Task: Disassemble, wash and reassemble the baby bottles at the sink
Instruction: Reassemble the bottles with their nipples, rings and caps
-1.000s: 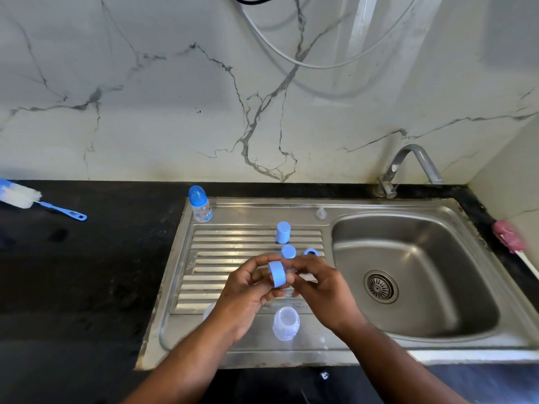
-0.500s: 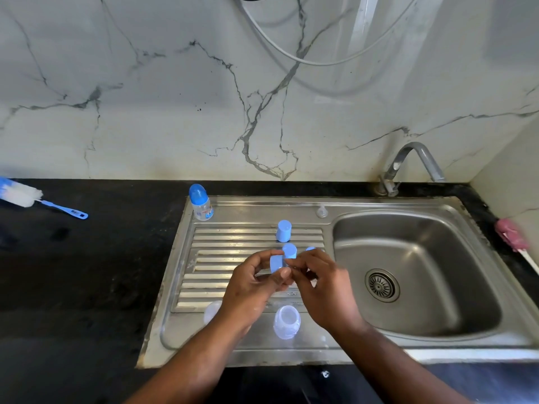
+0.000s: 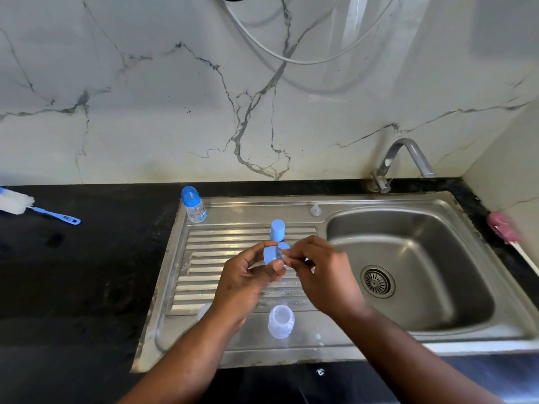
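Over the ribbed drainboard [image 3: 204,266] my left hand [image 3: 245,281] grips a blue collar ring [image 3: 270,255]. My right hand [image 3: 323,275] pinches a small clear teat [image 3: 280,253] at the ring's opening. A clear bottle body [image 3: 281,320] lies on the drainboard just below my hands. A blue cap [image 3: 277,229] stands upright behind them, with another blue part [image 3: 284,246] half hidden by my fingers. One assembled small bottle [image 3: 193,204] with a blue cap stands at the drainboard's far left corner. Another clear piece [image 3: 204,310] peeks out beside my left wrist.
The steel basin [image 3: 414,275] with its drain lies to the right, the tap [image 3: 405,158] behind it. A bottle brush [image 3: 32,208] lies on the black counter at far left. A pink brush [image 3: 504,225] rests by the right wall. A small clear part [image 3: 315,210] sits near the basin's back rim.
Both hands have risen slightly towards the blue cap. The ring has turned in my left hand, and my right fingers have brought the clear teat to its opening.
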Motion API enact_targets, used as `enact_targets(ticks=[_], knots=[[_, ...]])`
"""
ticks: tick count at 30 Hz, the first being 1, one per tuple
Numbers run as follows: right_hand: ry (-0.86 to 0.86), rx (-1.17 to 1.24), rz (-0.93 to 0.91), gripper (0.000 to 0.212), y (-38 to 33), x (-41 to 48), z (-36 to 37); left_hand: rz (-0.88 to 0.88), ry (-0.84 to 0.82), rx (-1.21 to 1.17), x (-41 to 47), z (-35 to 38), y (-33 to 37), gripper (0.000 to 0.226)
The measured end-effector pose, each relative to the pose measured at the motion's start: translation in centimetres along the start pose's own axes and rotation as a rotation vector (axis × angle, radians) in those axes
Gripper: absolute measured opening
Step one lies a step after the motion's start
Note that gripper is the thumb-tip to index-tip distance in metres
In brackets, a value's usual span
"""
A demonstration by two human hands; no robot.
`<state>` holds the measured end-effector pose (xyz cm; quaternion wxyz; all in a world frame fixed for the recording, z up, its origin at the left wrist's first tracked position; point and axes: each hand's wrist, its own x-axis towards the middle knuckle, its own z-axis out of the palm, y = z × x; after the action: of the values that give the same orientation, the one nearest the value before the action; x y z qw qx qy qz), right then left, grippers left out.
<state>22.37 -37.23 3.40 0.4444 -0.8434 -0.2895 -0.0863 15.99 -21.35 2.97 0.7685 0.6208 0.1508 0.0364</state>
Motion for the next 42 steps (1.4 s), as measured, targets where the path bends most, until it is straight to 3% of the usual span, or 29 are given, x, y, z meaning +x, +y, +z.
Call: enact_targets(ticks=[3, 7, 9, 13, 16, 19, 23, 30, 34, 37, 42], knots=[[0.045, -0.023, -0.06, 0.011, 0.1, -0.3, 0.2, 0.007, 0.021, 0.007, -0.2, 0.4, 0.1, 0.042], [-0.069, 0.342, 0.357, 0.012, -1.0, 0.9, -1.5, -0.043, -0.066, -0.052, -0.2, 0.0, 0.4, 0.035], [-0.132, 0.432, 0.402, 0.008, -1.1, 1.3, -1.9, -0.065, -0.123, -0.113, -0.1, -0.4, 0.6, 0.032], [-0.118, 0.45, 0.295, 0.016, -1.2, 1.1, -1.8, -0.113, -0.126, -0.18, -0.1, -0.5, 0.9, 0.034], [-0.173, 0.344, 0.084, 0.032, -0.9, 0.4, -1.6, -0.155, -0.117, -0.171, -0.4, -0.7, 0.6, 0.039], [-0.159, 0.268, -0.046, 0.025, -0.3, -0.2, -1.2, -0.174, -0.12, -0.125, -0.7, -0.7, 0.3, 0.042], [-0.169, 0.301, 0.0, 0.018, 0.0, -0.3, -1.8, -0.17, -0.162, -0.042, -1.0, -0.8, 0.3, 0.051], [-0.257, 0.359, 0.061, 0.021, 1.0, -0.5, -2.7, -0.196, -0.232, -0.022, -0.9, -0.6, -0.3, 0.044], [-0.253, 0.389, 0.181, 0.023, 2.3, -1.2, -2.9, -0.114, -0.254, 0.251, -0.8, -1.1, -2.2, 0.042], [-0.227, 0.393, 0.265, 0.022, 3.3, -1.8, -3.3, -0.079, -0.247, 0.487, -0.8, -1.9, -4.5, 0.061], [-0.222, 0.391, 0.333, 0.021, 4.0, -2.7, -3.7, -0.023, -0.417, 0.89, -1.1, -2.6, -7.2, 0.087]])
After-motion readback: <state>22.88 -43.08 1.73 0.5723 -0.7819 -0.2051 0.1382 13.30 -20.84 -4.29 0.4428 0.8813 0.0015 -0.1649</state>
